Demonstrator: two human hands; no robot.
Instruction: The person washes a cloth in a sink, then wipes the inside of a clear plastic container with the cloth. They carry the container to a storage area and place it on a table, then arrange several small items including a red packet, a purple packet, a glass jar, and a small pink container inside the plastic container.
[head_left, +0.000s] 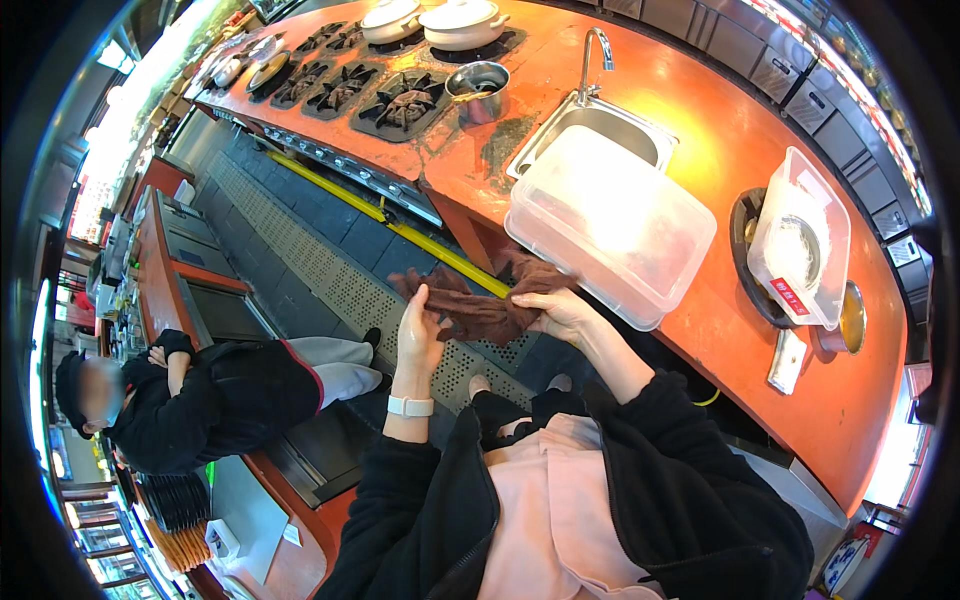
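A crumpled brown cloth (480, 309) is stretched between my two hands, in front of the counter's near edge. My left hand (421, 330) grips its left part, thumb up, with a pale band on the wrist. My right hand (555, 309) pinches the right part between thumb and fingers. Just beyond my right hand, a translucent plastic bin (611, 225) lies on the orange counter (720, 300) and partly covers the steel sink (611, 131). One edge of the bin juts over the counter's edge.
A chrome faucet (592, 64) rises behind the sink. Left of it stand a steel pot (480, 94), gas burners (405, 105) and lidded white pots (465, 26). A clear bin (802, 232) rests at right. A yellow pipe (427, 247) runs below the counter. Another person (225, 397) stands at left, arms folded.
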